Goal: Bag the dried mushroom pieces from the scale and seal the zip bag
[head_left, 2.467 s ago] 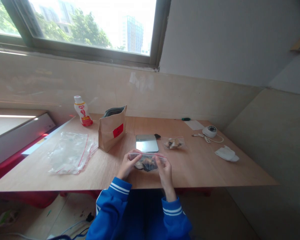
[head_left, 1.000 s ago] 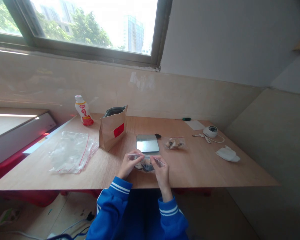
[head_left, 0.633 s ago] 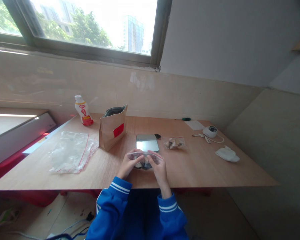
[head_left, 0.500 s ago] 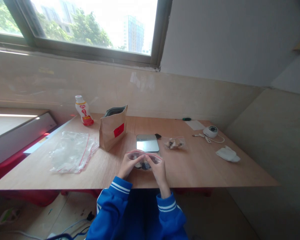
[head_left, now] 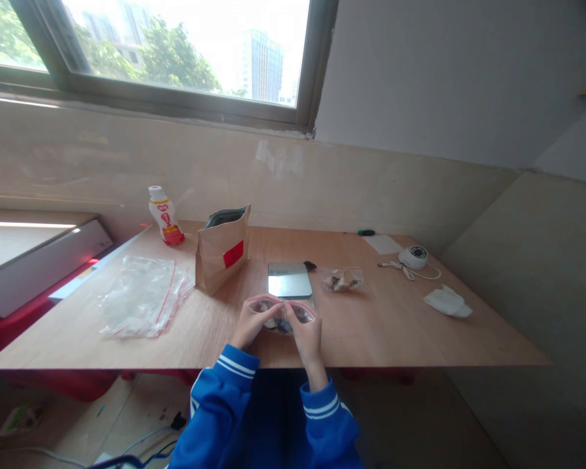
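- Low in the centre of the frame, we hold a small clear zip bag (head_left: 282, 314) with a red seal strip along its top, dark pieces inside; it sits at the near edge of the tabletop (head_left: 395, 326).
- Our left hand (head_left: 254, 324) pinches the bag's left top corner, fingers closed on the strip; our right hand (head_left: 306, 332) pinches the strip nearer the middle, grip likewise closed on the bag.
- We cannot tell whether the seal is fully pressed shut along its length.
- Risk, as we judge it: the bag hangs close to the tabletop edge, so a slack pinch or a gap in the seal could let pieces spill toward the floor.
- Just behind the bag lies a flat grey scale (head_left: 288, 280); pushing the bag forward could knock it.
- Right of the scale lies a second filled bag (head_left: 342, 281).
- At centre left stand a brown paper pouch (head_left: 223, 255), open at its top, and a small bottle (head_left: 166, 215); a pile of empty zip bags (head_left: 144, 296) lies at the left.
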The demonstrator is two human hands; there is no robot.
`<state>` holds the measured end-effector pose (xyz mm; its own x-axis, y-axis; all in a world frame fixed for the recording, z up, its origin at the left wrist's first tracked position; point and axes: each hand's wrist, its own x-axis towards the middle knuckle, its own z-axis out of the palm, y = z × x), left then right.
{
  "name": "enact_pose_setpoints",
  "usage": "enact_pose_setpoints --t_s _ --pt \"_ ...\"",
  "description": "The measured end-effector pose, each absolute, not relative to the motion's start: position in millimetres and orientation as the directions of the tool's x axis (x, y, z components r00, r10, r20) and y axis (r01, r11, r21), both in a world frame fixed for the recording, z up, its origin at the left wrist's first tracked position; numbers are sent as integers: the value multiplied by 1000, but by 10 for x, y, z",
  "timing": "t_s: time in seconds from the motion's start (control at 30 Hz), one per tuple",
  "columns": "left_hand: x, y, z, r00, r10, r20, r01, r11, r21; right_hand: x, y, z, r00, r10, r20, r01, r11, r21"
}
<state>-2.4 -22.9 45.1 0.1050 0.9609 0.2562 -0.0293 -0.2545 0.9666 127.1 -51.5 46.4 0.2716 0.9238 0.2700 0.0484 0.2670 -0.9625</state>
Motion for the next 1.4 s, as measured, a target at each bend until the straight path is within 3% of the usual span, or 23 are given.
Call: enact_pose_setpoints --t_s 0.2,0.4,0.63,0.73,0.87,0.97,1.13,1.27,1.4 --pt "-25 -216 433 30 982 187 -154 -180 972 1425 -533 475 210 940 270 37 268 -963" --pt "-82 -185 415 -114 960 254 -125 -268 955 2131 -397 578 460 856 236 104 212 -972" --pt "-82 -176 412 -146 960 238 -153 -260 954 2957 -92 531 404 888 221 234 134 -963" --pt "-85 -172 394 -168 958 232 -170 -260 951 3050 48 359 483 829 283 340 120 -933" --pt "-96 -158 363 -171 961 217 -166 -245 955 2908 -9 211 562 557 612 694 84 -715" --pt "-97 -153 354 -169 961 218 -170 -246 954 2701 -196 143 377 603 703 845 86 -527" --pt "-87 -164 364 -169 962 214 -173 -243 954 2538 -311 -4 147 868 473 940 26 -340" --pt "-87 -172 367 -151 963 222 -182 -248 952 2678 -170 -8 64 944 324 971 16 -240" --pt "-89 -171 360 -151 960 234 -166 -258 952 2765 -10 191 -24 963 269 986 67 -150"
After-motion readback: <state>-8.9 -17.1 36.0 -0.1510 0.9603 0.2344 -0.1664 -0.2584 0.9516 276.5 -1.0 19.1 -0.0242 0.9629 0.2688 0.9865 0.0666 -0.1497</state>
